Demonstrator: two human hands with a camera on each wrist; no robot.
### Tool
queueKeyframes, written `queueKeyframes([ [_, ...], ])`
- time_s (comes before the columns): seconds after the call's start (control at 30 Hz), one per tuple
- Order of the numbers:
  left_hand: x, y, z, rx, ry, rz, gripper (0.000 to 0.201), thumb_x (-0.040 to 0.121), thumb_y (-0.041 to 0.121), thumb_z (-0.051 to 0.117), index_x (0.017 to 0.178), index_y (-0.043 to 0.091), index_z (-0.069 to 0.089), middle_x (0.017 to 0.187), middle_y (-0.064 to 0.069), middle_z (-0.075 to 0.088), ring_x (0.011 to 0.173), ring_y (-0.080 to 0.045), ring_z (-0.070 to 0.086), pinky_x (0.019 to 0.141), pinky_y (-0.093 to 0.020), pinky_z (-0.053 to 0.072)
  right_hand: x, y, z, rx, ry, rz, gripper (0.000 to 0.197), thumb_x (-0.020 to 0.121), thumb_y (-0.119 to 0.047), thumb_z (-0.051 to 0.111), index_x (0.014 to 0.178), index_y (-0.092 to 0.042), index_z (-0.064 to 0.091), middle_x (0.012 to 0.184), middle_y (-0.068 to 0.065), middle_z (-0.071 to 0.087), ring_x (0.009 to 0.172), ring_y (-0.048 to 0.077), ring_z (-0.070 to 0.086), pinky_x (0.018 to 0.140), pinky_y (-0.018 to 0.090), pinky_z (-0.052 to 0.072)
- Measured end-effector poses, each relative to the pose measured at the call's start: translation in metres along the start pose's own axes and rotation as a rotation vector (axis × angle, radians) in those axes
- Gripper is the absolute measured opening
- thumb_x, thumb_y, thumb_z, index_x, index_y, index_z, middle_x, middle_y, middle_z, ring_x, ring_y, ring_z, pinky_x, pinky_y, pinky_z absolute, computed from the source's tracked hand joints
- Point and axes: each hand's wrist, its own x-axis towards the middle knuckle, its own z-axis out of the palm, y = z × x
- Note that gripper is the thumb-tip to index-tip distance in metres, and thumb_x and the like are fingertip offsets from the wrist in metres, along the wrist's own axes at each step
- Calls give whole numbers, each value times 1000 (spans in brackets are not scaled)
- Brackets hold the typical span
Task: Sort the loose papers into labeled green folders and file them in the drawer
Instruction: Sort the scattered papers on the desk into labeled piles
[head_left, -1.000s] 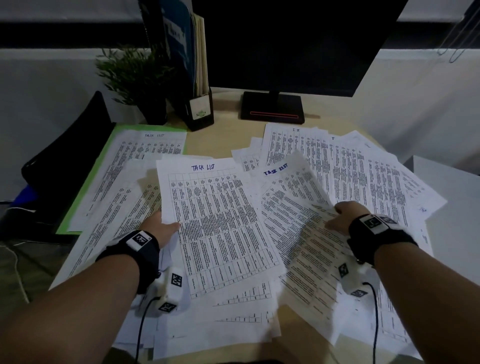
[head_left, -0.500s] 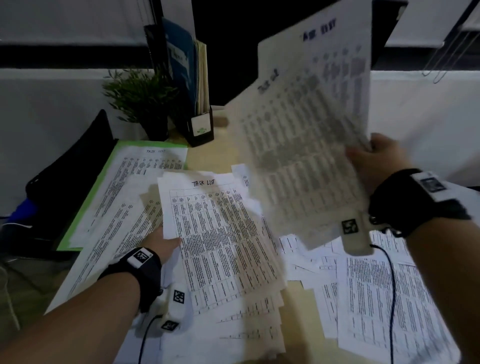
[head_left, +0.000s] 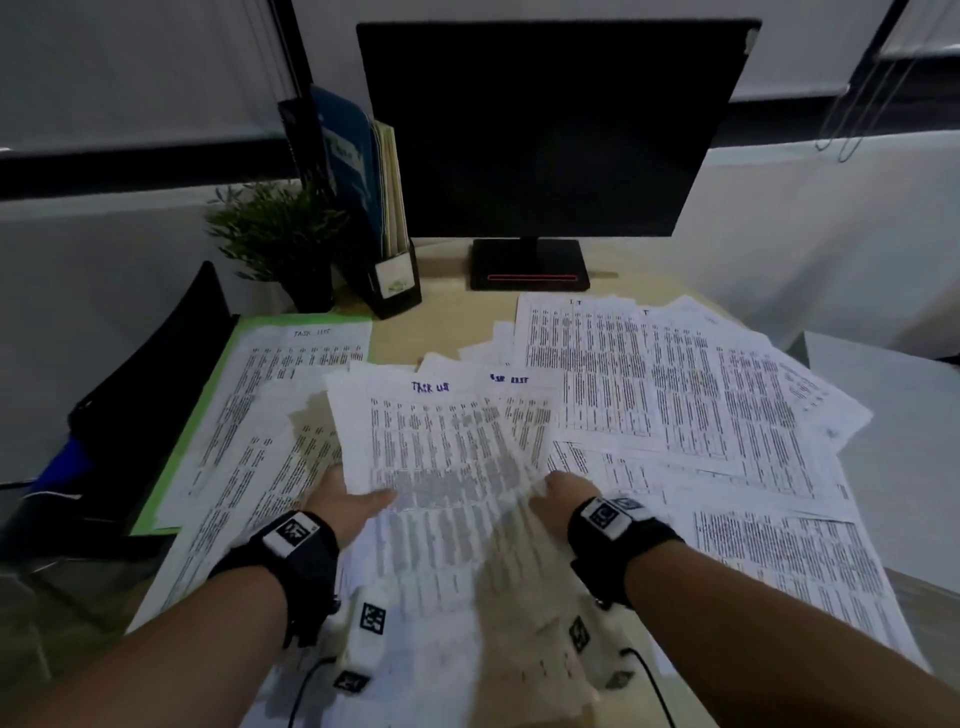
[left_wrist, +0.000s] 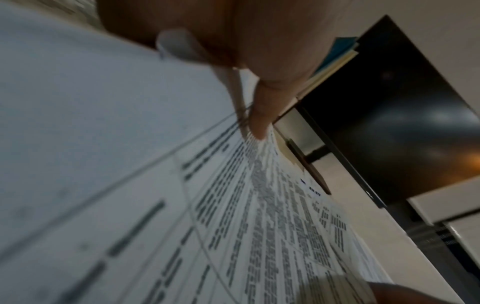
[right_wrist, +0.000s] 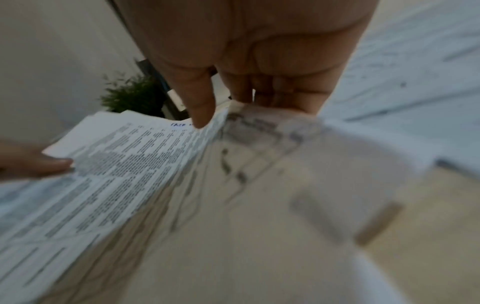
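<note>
Both hands pinch 1 sheaf of white printed task-list sheets (head_left: 447, 457) — left hand (head_left: 347, 503), right hand (head_left: 563, 496); the flat green paper folder (head_left: 205, 415) lies far-left — nearer the left hand.

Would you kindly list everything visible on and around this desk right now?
Held papers: a few sheets, white, printed, gripped at centre by both hands.
Loose papers: many, white, spread over the desk.
Folder: one, green, left edge, under papers.
Desk: one, light wood.
Monitor: one, black, rear centre.
Plant: one, green, rear left.
File holder: one, black, beside the plant, holding folders.
Chair: one, black, left of the desk.
Left hand: grips the sheets' left edge.
Right hand: grips their right edge.
</note>
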Motion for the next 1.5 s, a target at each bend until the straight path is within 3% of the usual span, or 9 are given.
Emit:
queueKeyframes([
  [0.2, -21, 32, 7, 88, 50, 165, 57, 90, 13, 62, 141, 18, 36, 135, -3, 52, 120, -25, 51, 104, -43, 40, -10, 20, -33, -249, 33, -10, 92, 76, -70, 58, 143, -12, 31, 143, 11, 36, 127, 29, 42, 104, 42, 40],
  [0.33, -47, 76, -7, -41, 43, 368, 59, 90, 10, 62, 143, 18, 36, 132, -3, 55, 119, -22, 53, 105, -42, 40, -9, 44, -79, 170, 92, -8, 114, 68, -69, 66, 150, -9, 15, 156, 11, 20, 139, 29, 29, 111, 43, 30],
  [0.4, -60, 97, -13, -136, -3, 429, 68, 86, 17, 67, 145, 19, 34, 133, 0, 55, 121, -20, 53, 106, -43, 40, -13, 50, -100, 522, 88, -146, 122, 49, -73, 76, 146, -13, 30, 148, 9, 39, 133, 27, 41, 111, 48, 32],
  [0.57, -88, 149, -10, -364, -253, 455, 70, 52, 23, 92, 113, 8, 61, 106, -13, 70, 106, -31, 64, 89, -40, 55, -51, 46, -144, 1178, 116, -558, 77, 28, -33, 96, 96, -10, 68, 93, 9, 74, 86, 25, 71, 72, 37, 58],
  [0.73, -102, 178, 21, -216, -180, 542, 72, 55, 51, 81, 112, 10, 66, 108, -8, 71, 102, -27, 66, 94, -50, 51, -81, 41, -179, 1028, 486, -641, 35, 68, 3, 78, 94, -17, 67, 85, -5, 74, 81, 14, 71, 75, 40, 58],
  [0.83, -112, 194, 44, -244, 0, 624, 34, 83, 22, 71, 114, 9, 66, 105, -5, 70, 93, -18, 66, 84, -29, 54, -99, 46, -193, 1039, 640, -679, 39, 72, -1, 77, 108, -9, 65, 92, -8, 70, 77, 2, 69, 64, 21, 57],
  [0.9, -119, 197, 53, -259, 4, 686, 29, 84, 15, 71, 112, 15, 66, 102, 4, 68, 91, -5, 65, 78, -17, 51, -103, 53, -194, 1040, 699, -680, 45, 71, -5, 79, 113, -9, 64, 100, -4, 71, 87, 9, 70, 72, 29, 59],
  [1.1, -114, 180, 78, -235, -163, 676, 97, 47, 47, 91, 131, 18, 52, 123, 2, 63, 116, -13, 58, 99, -44, 48, -107, 74, -177, 1183, 792, -720, 68, 60, -1, 82, 117, -17, 49, 103, -7, 69, 96, 15, 68, 73, 27, 57],
  [1.5, -96, 186, 100, -421, 2, 653, 41, 71, 5, 80, 107, 18, 66, 95, 7, 73, 89, -4, 69, 71, -19, 56, -93, 83, -188, 1115, 766, -861, 55, 76, 11, 67, 102, -28, 37, 107, 0, 60, 96, 12, 63, 73, 21, 54],
])
